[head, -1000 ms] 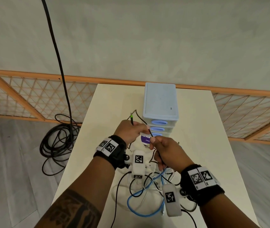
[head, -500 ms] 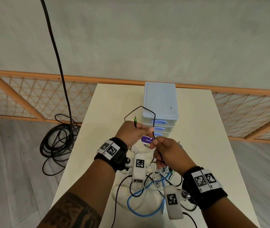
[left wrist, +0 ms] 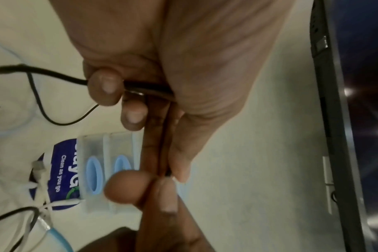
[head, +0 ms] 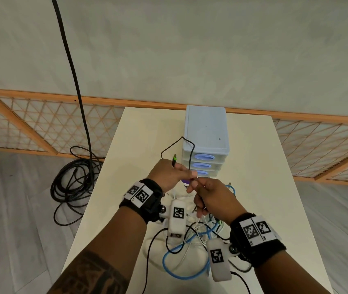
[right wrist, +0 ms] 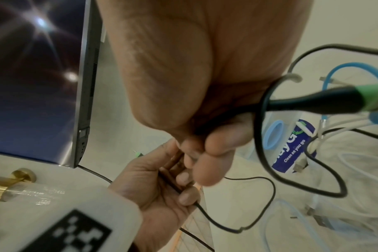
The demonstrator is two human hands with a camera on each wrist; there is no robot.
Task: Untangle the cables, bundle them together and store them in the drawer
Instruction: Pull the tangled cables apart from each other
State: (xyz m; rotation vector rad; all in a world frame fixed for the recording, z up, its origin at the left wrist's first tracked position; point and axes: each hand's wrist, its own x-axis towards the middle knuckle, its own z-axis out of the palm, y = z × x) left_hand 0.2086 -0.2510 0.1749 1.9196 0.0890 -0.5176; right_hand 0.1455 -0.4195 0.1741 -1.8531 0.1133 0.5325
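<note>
My left hand point(head: 184, 171) grips a thin black cable point(head: 169, 146) just below its green-banded plug point(head: 174, 159), which sticks up above the fist. My right hand point(head: 193, 183) pinches the same cable right beside the left thumb; the two hands touch. A loop of this cable rises in front of the pale blue drawer unit point(head: 206, 132), whose three drawers are closed. Below my wrists a tangle of blue, white and black cables point(head: 190, 242) lies on the table point(head: 264, 187). In the right wrist view the right hand point(right wrist: 196, 162) also holds a second green-banded plug point(right wrist: 356, 100).
A purple wipes pack point(left wrist: 63, 175) lies at the foot of the drawer unit, under the hands. A thick black cable point(head: 73, 177) hangs from above and lies coiled on the floor to the left of the table. A wooden lattice screen point(head: 41, 124) runs behind.
The black cable's loop above my hands has grown taller and now reaches the drawer unit's top edge. Both hands have stayed close together, with the left hand's plug slightly raised.
</note>
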